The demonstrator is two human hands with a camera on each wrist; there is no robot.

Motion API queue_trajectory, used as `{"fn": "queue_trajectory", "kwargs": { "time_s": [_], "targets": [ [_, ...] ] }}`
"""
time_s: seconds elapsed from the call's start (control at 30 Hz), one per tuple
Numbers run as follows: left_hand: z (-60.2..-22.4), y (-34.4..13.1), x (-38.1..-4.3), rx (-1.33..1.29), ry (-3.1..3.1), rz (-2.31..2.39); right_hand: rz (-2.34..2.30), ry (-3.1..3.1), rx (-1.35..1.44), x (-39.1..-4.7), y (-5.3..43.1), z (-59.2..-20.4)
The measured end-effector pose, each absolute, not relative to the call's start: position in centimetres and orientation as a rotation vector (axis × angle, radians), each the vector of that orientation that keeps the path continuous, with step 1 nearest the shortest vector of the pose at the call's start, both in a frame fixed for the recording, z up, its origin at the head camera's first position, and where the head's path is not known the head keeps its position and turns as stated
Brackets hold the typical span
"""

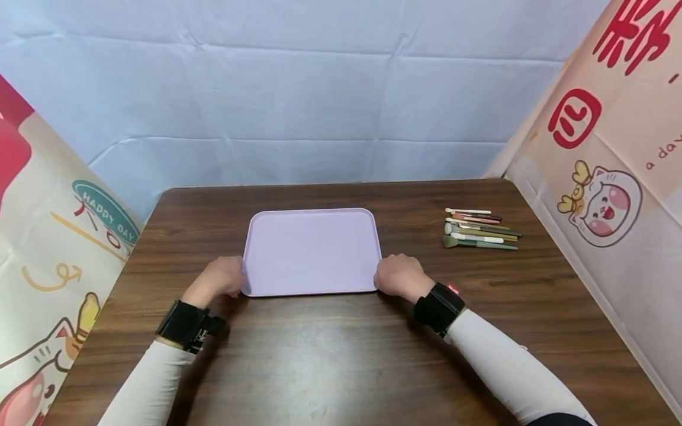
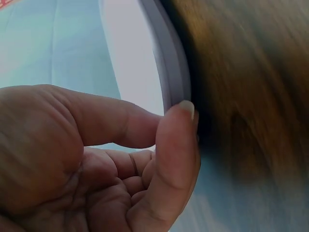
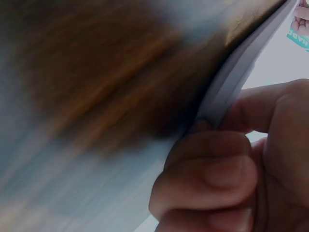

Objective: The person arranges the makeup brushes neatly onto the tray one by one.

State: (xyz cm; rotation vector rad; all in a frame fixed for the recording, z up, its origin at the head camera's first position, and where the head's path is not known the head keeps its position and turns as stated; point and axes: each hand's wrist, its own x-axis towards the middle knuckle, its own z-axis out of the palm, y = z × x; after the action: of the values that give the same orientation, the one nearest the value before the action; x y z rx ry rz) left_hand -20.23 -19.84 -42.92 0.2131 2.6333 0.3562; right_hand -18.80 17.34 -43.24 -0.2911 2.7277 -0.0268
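A pale lilac rectangular tray [image 1: 311,253] with rounded corners lies on the dark wooden table [image 1: 319,355]. My left hand [image 1: 224,276] pinches its near left corner; in the left wrist view the thumb and a curled finger [image 2: 176,154] meet at the tray's rim [image 2: 171,63]. At the near right corner, my right hand [image 1: 399,276] grips the rim too. Curled fingers [image 3: 207,169] of that hand show under the tray edge [image 3: 231,77] in the right wrist view. The tray's surface is bare.
Several makeup brushes [image 1: 482,231] lie in a loose row to the right of the tray, handles pointing right. A pale blue cloth [image 1: 298,106] hangs behind the table. Printed cloths [image 1: 602,207] with cartoon figures stand along both sides.
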Motion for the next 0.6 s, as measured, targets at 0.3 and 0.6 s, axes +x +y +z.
{"fn": "queue_trajectory", "kwargs": {
  "time_s": [0.3, 0.6],
  "targets": [
    [-43.2, -18.1, -19.9, 0.218, 2.606, 0.445, -0.016, 2.696, -0.293, -17.9, 19.2, -42.6],
    [-43.2, -16.8, -19.5, 0.215, 2.580, 0.492, -0.021, 2.689, -0.291, -17.2, 20.7, -42.4]
  ]
}}
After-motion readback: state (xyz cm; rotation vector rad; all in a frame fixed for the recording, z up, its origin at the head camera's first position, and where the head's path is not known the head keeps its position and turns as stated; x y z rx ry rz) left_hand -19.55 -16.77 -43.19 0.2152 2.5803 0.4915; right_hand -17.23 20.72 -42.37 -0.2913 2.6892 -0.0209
